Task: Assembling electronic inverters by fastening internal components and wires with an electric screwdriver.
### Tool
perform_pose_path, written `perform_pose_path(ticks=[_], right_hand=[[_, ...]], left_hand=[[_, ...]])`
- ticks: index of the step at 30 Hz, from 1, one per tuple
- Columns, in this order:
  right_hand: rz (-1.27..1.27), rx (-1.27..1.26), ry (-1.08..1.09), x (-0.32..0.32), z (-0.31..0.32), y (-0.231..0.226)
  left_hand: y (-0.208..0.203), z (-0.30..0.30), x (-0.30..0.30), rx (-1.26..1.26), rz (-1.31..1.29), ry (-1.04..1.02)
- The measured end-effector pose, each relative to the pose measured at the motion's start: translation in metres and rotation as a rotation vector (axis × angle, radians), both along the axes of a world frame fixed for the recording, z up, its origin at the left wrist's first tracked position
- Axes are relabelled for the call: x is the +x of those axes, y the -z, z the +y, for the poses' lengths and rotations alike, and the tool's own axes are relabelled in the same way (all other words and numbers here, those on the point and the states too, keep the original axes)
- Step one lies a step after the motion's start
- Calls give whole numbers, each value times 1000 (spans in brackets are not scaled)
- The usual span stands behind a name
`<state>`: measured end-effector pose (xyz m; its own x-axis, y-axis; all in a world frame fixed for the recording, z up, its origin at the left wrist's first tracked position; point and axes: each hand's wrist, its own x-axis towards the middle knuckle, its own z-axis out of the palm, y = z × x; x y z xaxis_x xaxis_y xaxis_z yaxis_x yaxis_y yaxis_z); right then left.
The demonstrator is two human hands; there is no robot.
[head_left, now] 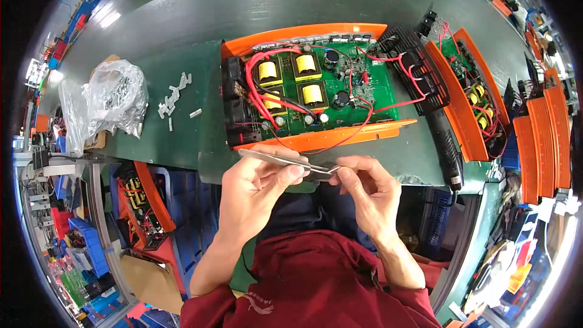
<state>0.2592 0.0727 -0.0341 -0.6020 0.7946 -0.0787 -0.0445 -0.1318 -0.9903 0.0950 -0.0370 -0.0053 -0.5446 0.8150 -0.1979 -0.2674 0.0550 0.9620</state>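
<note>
My left hand [250, 191] is closed around a pair of metal tweezers [273, 157], whose tips point to the right. Close by, my right hand [373, 194] pinches something tiny at those tips, too small to make out. Just beyond both hands lies an opened orange-cased electronic unit [303, 32]. It holds a green circuit board [379, 96] with yellow-wound transformers [306, 65], black capacitors and red wires. Its black end panel [419, 70] stands at the right, joined by red wires.
Small pale metal pieces [172, 102] lie scattered beside a clear plastic bag [118, 97] at the left. A black handheld tool [445, 146] rests right of the unit. More orange-cased units [473, 91] stand farther right, and another [143, 200] sits below the table's left side.
</note>
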Motion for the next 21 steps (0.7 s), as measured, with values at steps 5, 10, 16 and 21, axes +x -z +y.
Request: perform_pose_path(ticks=[5,10,16,21], right_hand=[[-80,141,-2,0,5,-2],[-530,897,553,62,54,6],[-1077,962,472,128,105,27],[-926,513,439,146,48,25]], left_hand=[[3,-2,0,-87,117,-15],[-21,-18,-34,-14,581,-165],[-9,-1,-82,138,1165,-8],[5,11,-82,54,1241,147]])
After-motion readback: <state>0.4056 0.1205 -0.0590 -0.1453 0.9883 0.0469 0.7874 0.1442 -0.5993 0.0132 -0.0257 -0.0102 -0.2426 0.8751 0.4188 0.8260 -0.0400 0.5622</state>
